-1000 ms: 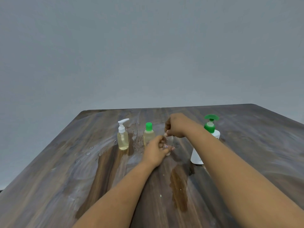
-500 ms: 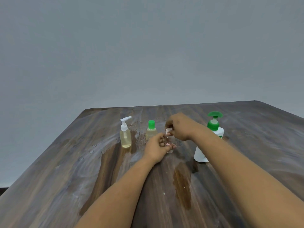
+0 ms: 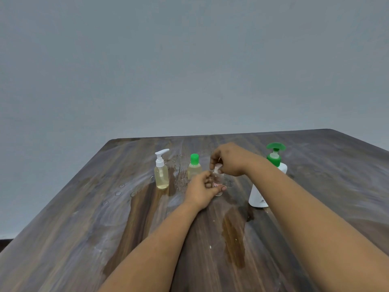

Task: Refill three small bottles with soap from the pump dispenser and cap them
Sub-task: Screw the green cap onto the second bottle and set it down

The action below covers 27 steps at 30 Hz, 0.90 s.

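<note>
A small clear bottle with a red-and-white label stands on the wooden table. My left hand wraps its body. Just above it, my right hand pinches the pale cap at the bottle's neck. To the left stand a small bottle with a green cap and a small bottle with a white pump top, both holding yellowish soap. The big white pump dispenser with a green pump head stands to the right, partly hidden behind my right forearm.
Wet smears and drops mark the table around the bottles, with a dark streak near the middle front. A plain grey wall rises behind the table's far edge.
My right hand has shifted slightly at the bottle's neck, and the pale cap now shows between its fingers. The view has tilted a little. The other bottles stay put.
</note>
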### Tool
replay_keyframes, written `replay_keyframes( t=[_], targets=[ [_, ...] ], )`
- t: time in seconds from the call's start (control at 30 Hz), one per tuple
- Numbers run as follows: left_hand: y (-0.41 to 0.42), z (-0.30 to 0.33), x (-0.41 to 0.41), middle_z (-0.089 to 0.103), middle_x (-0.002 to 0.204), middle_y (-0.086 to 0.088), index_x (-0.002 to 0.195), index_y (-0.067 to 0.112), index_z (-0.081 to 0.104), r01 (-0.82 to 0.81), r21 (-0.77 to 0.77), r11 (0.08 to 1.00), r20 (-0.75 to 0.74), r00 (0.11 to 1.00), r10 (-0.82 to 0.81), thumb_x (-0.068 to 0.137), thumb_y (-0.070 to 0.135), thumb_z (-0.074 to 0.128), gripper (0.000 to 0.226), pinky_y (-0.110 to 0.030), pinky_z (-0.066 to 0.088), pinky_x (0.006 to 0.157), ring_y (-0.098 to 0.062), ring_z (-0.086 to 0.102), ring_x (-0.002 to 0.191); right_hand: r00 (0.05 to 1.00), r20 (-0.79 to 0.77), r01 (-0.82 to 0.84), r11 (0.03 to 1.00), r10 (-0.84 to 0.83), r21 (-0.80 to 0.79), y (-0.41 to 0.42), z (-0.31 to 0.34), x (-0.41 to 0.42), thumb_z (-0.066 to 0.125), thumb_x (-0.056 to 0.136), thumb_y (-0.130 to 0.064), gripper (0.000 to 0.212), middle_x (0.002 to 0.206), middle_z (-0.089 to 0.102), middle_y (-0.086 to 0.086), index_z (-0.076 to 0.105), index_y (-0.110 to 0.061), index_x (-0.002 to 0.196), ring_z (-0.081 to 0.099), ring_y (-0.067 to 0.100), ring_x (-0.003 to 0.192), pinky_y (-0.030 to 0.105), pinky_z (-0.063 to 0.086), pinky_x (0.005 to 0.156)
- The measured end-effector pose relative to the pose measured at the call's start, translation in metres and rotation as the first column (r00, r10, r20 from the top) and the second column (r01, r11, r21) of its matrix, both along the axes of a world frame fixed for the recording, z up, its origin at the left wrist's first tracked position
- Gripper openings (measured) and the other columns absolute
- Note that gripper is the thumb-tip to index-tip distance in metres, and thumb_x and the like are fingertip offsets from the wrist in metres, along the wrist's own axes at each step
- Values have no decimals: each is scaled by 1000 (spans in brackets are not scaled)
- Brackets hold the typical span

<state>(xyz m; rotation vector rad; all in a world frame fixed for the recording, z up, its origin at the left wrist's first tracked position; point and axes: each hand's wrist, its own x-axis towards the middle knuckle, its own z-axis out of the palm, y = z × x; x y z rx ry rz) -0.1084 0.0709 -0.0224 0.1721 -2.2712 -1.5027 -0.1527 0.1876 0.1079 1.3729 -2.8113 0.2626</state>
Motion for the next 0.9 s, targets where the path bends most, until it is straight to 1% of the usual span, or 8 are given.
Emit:
replay_keyframes(
  t=[0.1,0.2,0.33,0.4,0.5,0.6,0.73,0.9],
  targets=[
    [0,0,1,70,84,3,100,20,65,-8,9,1000,2,1000,8,72,15,86,36,-42,56,87,-14,71,82,1000,15,-7,999,7,-33,0,2,1,68,88,-17,28,124,58,3,67,-19,116,56,19,114,26,42,86],
    [1,2,2,74,94,-6,105,13,64,-3,18,1000,2,1000,3,72,13,85,39,-43,55,90,-19,72,89,995,-16,99,995,-100,-26,-4,-2,-1,62,93,-45,39,112,65,8,66,-11,111,60,22,101,30,47,81],
    [2,3,4,72,92,-15,109,12,65,-24,-7,1000,4,1000,24,73,13,85,42,-45,55,88,-28,71,87,998,-41,46,999,-45,19,-3,-4,-2,64,93,-20,18,112,67,8,69,-10,107,61,21,102,26,44,77],
    [2,3,4,70,86,-17,97,16,64,-32,-23,999,6,999,32,72,14,86,33,-45,55,85,-28,70,81,1000,-2,0,1000,0,27,0,-1,-1,63,90,-8,25,121,62,4,69,-16,113,58,19,111,23,40,80],
    [4,4,5,68,82,1,96,24,63,-24,-15,1000,8,1000,24,72,13,85,34,-38,56,86,-13,68,79,1000,16,2,1000,-2,12,-1,2,0,67,91,-20,39,130,52,4,59,-22,128,52,20,119,26,39,88],
    [4,4,6,74,94,-7,101,14,65,-14,22,1000,10,1000,14,73,9,84,34,-41,55,90,-18,72,89,995,-4,98,995,-98,3,-4,-3,-1,60,94,-43,39,120,60,9,61,-13,119,58,23,108,30,44,83],
    [4,5,5,73,93,-14,105,6,67,-44,-14,999,15,999,45,72,12,85,38,-45,55,87,-27,71,87,998,7,56,998,-56,0,-3,-4,-2,61,95,-20,18,119,65,7,69,-11,109,60,20,106,25,42,79],
    [4,4,5,73,91,-11,104,10,67,-37,-9,999,19,999,37,73,13,85,37,-40,56,87,-20,72,85,1000,26,7,1000,-8,7,0,1,0,62,94,-19,36,134,50,5,58,-21,130,52,21,121,24,37,87]
  ],
)
